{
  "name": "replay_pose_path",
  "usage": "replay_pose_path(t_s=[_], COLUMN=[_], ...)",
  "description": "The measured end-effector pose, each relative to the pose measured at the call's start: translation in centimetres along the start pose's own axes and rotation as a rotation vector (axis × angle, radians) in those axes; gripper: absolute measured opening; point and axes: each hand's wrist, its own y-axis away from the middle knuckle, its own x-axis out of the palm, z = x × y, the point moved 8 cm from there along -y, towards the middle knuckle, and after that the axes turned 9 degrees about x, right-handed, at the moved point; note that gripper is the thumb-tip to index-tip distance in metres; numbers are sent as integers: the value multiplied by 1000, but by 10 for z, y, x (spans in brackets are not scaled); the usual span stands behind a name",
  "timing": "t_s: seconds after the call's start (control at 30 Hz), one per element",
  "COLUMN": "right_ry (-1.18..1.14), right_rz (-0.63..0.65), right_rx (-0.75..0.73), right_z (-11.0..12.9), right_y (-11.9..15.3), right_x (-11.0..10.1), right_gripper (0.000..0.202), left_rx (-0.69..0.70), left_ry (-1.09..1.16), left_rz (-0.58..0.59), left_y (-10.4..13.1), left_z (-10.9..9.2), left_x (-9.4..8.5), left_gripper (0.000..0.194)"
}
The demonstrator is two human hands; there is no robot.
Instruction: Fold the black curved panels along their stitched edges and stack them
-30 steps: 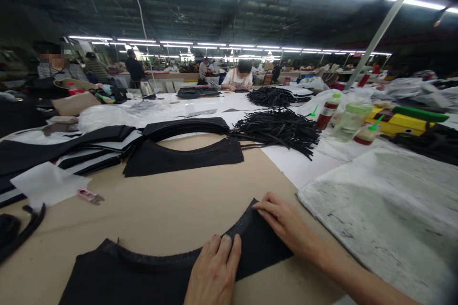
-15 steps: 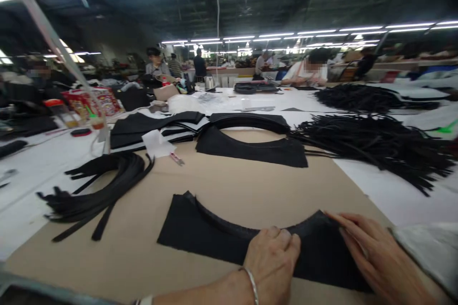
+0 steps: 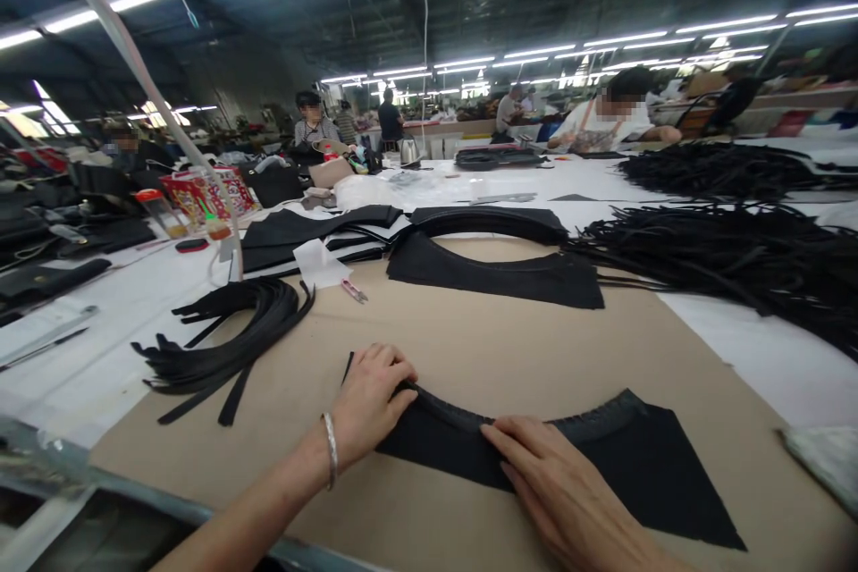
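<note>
A black panel point(image 3: 660, 465) with a concave upper edge, of leather or cloth, lies flat in front of me. A narrow folded strip runs along that curve. My left hand point(image 3: 375, 398), with a silver bangle at the wrist, covers the panel's left corner, its fingers and thumb bent together on the edge. My right hand point(image 3: 556, 469) rests with stretched fingers on the middle of the curve, fingertips against the folded strip. Its palm side is hidden. Farther back, similar black panels point(image 3: 496, 281) are stacked.
A bundle of black strips point(image 3: 234, 349) lies to the left, near small thread snips point(image 3: 354, 290) and white paper point(image 3: 320, 264). Large heaps of black strips point(image 3: 737, 259) cover the right side. Beige board point(image 3: 429, 331) lies under the work. Another person point(image 3: 603, 121) sits across the table.
My left hand has moved from the panel's middle to its left end. My right hand has left the right corner and now lies at the middle of the curve.
</note>
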Motion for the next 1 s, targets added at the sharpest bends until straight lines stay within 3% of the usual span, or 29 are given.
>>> replay_pose_path(t_s=[0.23, 0.47, 1.0], right_ry=[18, 2, 105], right_rz=[-134, -166, -221], right_rx=[-66, -82, -125], right_z=[6, 4, 5], right_y=[4, 4, 5], right_x=[-1, 1, 1], right_gripper=[50, 50, 50], left_rx=[-18, -85, -192], left_ry=[-50, 36, 23], left_rz=[108, 206, 257], left_y=[-7, -17, -19], left_z=[-2, 11, 21], left_x=[8, 14, 18], left_gripper=[12, 4, 4])
